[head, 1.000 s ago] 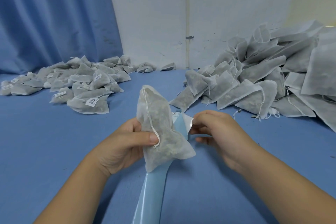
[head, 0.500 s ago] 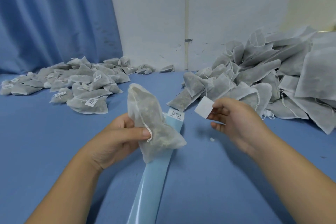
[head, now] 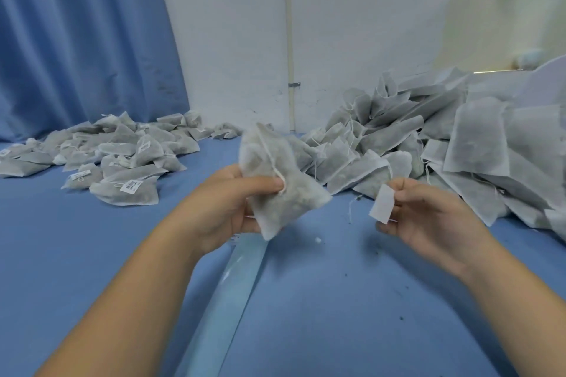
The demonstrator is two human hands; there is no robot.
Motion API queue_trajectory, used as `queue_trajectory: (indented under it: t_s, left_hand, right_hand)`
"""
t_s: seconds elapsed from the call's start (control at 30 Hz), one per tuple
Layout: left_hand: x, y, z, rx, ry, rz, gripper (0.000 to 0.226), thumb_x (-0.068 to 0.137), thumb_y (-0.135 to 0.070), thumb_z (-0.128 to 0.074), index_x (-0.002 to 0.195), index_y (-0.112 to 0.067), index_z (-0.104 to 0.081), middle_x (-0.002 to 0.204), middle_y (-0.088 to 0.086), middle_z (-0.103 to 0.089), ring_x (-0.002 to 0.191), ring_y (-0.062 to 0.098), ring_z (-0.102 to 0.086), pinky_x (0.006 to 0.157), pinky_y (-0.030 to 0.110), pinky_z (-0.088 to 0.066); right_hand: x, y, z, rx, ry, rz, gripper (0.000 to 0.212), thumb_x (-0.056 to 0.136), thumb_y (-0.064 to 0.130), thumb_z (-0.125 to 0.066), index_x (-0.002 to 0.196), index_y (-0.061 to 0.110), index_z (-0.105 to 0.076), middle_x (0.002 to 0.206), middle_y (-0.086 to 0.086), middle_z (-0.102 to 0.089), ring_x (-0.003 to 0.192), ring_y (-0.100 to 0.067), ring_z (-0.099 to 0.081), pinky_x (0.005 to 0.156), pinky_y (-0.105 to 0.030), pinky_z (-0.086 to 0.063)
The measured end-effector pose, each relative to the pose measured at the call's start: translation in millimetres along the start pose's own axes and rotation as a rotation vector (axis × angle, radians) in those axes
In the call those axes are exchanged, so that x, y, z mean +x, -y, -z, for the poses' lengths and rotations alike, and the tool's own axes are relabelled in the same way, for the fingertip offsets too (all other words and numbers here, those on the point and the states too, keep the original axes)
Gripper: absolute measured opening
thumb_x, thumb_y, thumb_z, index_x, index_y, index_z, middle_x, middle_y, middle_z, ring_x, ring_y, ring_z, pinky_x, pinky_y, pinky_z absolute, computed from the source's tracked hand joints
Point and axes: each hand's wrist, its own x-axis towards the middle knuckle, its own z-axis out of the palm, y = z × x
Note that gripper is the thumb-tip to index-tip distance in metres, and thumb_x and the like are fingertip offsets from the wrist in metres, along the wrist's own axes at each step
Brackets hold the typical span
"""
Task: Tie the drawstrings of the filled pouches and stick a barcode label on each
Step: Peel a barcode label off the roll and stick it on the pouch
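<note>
I see the left grip [head: 226, 208] curled round a filled pouch [head: 275, 193], raised over the desk [head: 337, 300] at centre. The right grip [head: 428, 217] at 3 o'clock pinches a white label [head: 382, 203], apart from the pouch. The pouch hides the top of the liner strip [head: 232, 291], which runs toward 6. Labelled pile [head: 122, 159] at 10, unlabelled heap [head: 444, 144] at 2.

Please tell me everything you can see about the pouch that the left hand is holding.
The pouch is pale grey, of thin cloth-like mesh, and bulges with lumpy filling. A white drawstring runs down its front. It hangs tilted above the blue table, one corner pointing down. The left hand grips its side, thumb pressed on the string. The label is apart from it, not yet stuck on.
</note>
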Motion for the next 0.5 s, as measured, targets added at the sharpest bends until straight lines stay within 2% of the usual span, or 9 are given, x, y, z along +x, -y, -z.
queue_trajectory:
  t_s: [0.13,0.2,0.33,0.4,0.5]
  left_hand:
    - [29.2,6.4,-50.7,0.032,0.039,0.066,0.029,0.073,-0.019,-0.072,0.102,-0.016,-0.073,0.098,0.01,-0.075,0.083,0.023,-0.072,0.073,0.044,-0.061]
    - [42.3,12.6,-68.8,0.029,0.027,0.063,0.03,0.078,-0.016,-0.071,0.107,-0.016,-0.071,0.099,0.011,-0.075,0.081,0.022,-0.072,0.07,0.042,-0.061]
    - [58.1,36.8,-91.5,-0.007,-0.019,0.07,0.024,0.084,-0.008,-0.068,0.104,-0.019,-0.069,0.091,0.005,-0.076,0.075,0.016,-0.072,0.058,0.032,-0.056]
    - [60.1,50.9,-97.0,-0.055,-0.008,0.084,0.032,0.079,-0.011,-0.07,0.11,-0.016,-0.068,0.097,0.007,-0.076,0.082,0.02,-0.073,0.064,0.036,-0.059]
    - [60.7,61.4,-98.1,-0.091,0.027,0.088,0.039,0.077,-0.011,-0.071,0.115,-0.011,-0.066,0.108,0.015,-0.074,0.099,0.032,-0.071,0.087,0.053,-0.057]
  right_hand:
    - [-10.5,10.1,4.2,0.034,0.141,0.062,0.007,0.06,0.009,-0.059,0.064,0.012,-0.063,0.079,-0.008,-0.059,0.063,-0.02,-0.052,0.058,-0.029,-0.04]
    - [-11.5,9.4,5.9,0.002,0.137,0.102,0.006,0.066,0.008,-0.057,0.067,0.012,-0.062,0.084,-0.009,-0.062,0.061,-0.019,-0.051,0.056,-0.029,-0.039]
    - [-9.1,8.5,11.9,-0.17,0.102,0.158,0.005,0.073,0.006,-0.054,0.072,0.01,-0.057,0.092,-0.008,-0.068,0.058,-0.017,-0.053,0.051,-0.026,-0.04]
    - [-9.1,7.9,15.5,-0.321,0.088,0.14,0.007,0.072,0.008,-0.057,0.069,0.014,-0.058,0.094,-0.005,-0.071,0.057,-0.016,-0.055,0.052,-0.025,-0.041]
    - [-9.4,4.8,16.6,-0.549,0.109,0.084,0.007,0.071,0.012,-0.058,0.066,0.018,-0.059,0.1,0.002,-0.073,0.062,-0.014,-0.058,0.056,-0.024,-0.043]
